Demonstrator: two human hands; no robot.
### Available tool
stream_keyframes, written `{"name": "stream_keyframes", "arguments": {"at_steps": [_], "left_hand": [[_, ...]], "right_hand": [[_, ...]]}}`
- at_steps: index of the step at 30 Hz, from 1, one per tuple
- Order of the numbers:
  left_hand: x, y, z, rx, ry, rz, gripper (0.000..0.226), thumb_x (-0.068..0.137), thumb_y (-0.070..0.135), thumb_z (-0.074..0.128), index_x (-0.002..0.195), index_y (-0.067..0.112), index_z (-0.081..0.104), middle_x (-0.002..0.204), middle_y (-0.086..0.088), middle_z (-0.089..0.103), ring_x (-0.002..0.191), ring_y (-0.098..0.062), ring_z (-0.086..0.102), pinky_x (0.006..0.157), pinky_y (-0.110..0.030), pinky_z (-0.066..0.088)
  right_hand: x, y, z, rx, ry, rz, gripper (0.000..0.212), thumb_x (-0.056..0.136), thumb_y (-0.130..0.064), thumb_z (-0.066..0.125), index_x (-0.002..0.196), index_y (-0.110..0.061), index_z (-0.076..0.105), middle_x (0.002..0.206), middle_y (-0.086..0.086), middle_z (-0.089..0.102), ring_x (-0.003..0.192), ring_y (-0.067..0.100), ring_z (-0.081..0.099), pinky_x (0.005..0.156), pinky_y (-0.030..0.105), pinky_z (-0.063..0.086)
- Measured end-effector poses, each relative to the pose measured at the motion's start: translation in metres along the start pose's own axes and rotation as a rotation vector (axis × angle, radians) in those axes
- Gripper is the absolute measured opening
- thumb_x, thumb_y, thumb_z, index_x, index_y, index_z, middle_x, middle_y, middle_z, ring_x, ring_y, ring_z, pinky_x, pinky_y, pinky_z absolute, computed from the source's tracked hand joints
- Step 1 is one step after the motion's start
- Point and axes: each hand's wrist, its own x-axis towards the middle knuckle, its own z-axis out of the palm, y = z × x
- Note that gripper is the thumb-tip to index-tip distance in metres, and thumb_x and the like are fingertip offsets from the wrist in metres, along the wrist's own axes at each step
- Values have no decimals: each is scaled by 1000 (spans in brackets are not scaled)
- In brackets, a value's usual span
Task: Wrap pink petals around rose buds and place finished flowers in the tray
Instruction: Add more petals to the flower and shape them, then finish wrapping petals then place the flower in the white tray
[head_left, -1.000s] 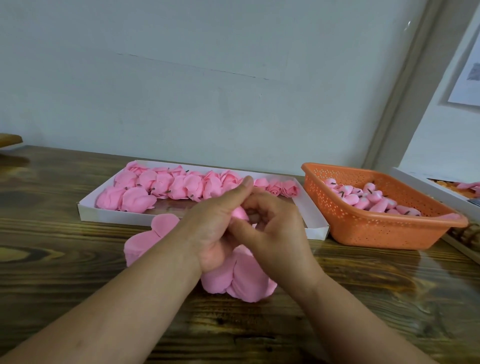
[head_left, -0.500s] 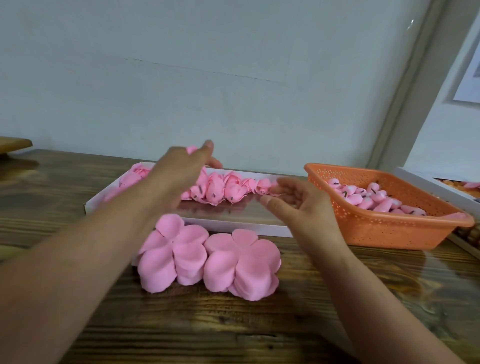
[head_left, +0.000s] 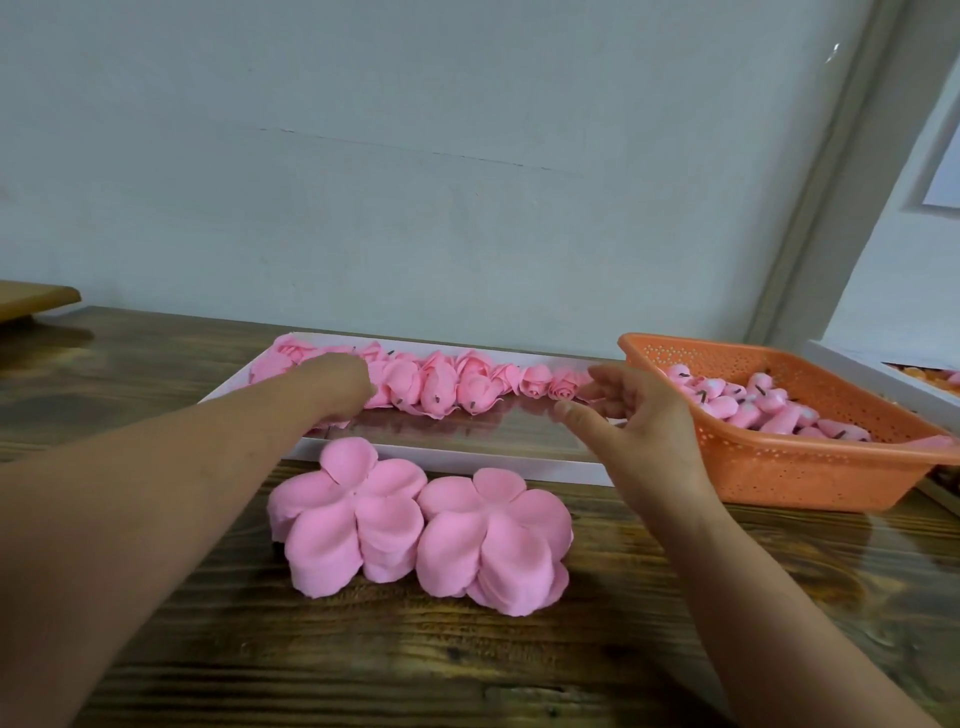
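A dark wooden table (head_left: 675, 649) runs under everything, backed by a pale wall (head_left: 415, 156). On it, toward the wall, lies a long white tray (head_left: 467, 460) with a row of finished pink roses (head_left: 457, 384) along its far side; the near strip of its floor is bare and glossy. To the right of the tray, just beside its end, sits an orange perforated basket (head_left: 779, 473) holding a heap of small pink rose buds (head_left: 748, 402) with dark stems. Past the basket, at the frame's right edge, part of a second white tray (head_left: 878, 371) shows.

In front of the tray, two stacks of pink five-lobed petals (head_left: 415, 525) lie side by side on the wood, touching each other, between the two forearms.

The left hand (head_left: 337, 384) reaches over the tray's near wall to the left part of the rose row, fingers bent down among the flowers; whether they grip one I cannot tell, as the knuckles hide the fingertips. The right hand (head_left: 634, 415) hovers above the tray's right end, fingers loosely spread and holding nothing, next to the basket's near corner and partly hiding the last roses.

At far left, a light wooden board edge (head_left: 31, 301) juts in.
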Motion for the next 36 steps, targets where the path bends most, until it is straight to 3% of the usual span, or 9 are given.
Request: {"name": "stream_keyframes", "arguments": {"at_steps": [5, 8, 10, 16, 22, 27, 31, 33, 36], "left_hand": [[11, 4, 17, 152, -11, -27, 24, 94, 27, 54, 115, 17, 60, 82, 2, 52, 90, -17, 57, 79, -29, 47], [14, 4, 19, 204, -83, -15, 23, 97, 22, 47, 115, 16, 59, 95, 0, 53, 106, -20, 58, 95, -35, 44], [14, 5, 20, 253, -108, -6, 25, 97, 18, 44, 117, 15, 59, 101, -2, 53, 107, -21, 56, 95, -36, 42], [22, 0, 40, 203, 69, 32, 35, 96, 23, 40, 130, 18, 47, 132, -11, 42, 120, -29, 39, 97, -42, 31], [24, -4, 44, 125, 43, 9, 38, 93, 26, 43, 130, 18, 43, 132, -12, 39, 120, -30, 37, 86, -42, 28], [28, -3, 41, 134, 1, 9, 41, 95, 27, 41, 135, 17, 38, 138, -13, 38, 126, -31, 35, 98, -45, 30], [31, -5, 43, 141, 2, 18, 44, 93, 29, 45, 135, 17, 39, 135, -13, 41, 124, -32, 38, 95, -44, 33], [31, -4, 43, 154, 4, 23, 47, 92, 31, 46, 136, 16, 38, 135, -14, 41, 124, -33, 40, 95, -45, 34], [29, -3, 39, 171, -11, 1, 51, 93, 36, 45, 139, 16, 35, 139, -13, 39, 127, -32, 38, 99, -46, 33]], "right_hand": [[2, 4, -2, -5, 12, 13, 45, 77, -23, 75, 117, -13, 59, 94, -13, 62, 76, 0, 60, 69, 20, 49], [2, 5, -3, -18, 28, 12, 42, 78, -23, 74, 116, -14, 59, 90, -14, 62, 78, 0, 59, 69, 18, 48], [2, 6, -3, -27, 33, 11, 40, 79, -23, 73, 116, -14, 59, 89, -12, 62, 78, -1, 59, 68, 15, 47], [3, 6, -4, -33, 41, 18, 38, 79, -21, 73, 114, -13, 60, 87, -12, 62, 73, -11, 57, 63, 5, 46], [3, 4, -4, -52, 25, 49, 28, 80, -21, 72, 106, -18, 62, 86, -11, 63, 71, -4, 58, 58, 7, 44], [28, -10, -32, -24, 153, 21, 21, 79, -12, 71, 96, -21, 64, 78, -8, 64, 64, 1, 56, 60, 12, 44], [84, -3, -96, -138, 237, 70, 19, 78, -8, 72, 95, -11, 65, 67, 1, 59, 41, -5, 54, 43, 11, 42], [111, 17, -121, -299, 176, 208, 19, 78, -6, 72, 95, -1, 65, 64, 9, 57, 34, 0, 51, 40, 20, 43], [133, 59, -147, -895, -254, 514, 26, 82, -21, 71, 92, 3, 66, 80, 16, 64, 63, 21, 59, 54, 28, 43]]}}
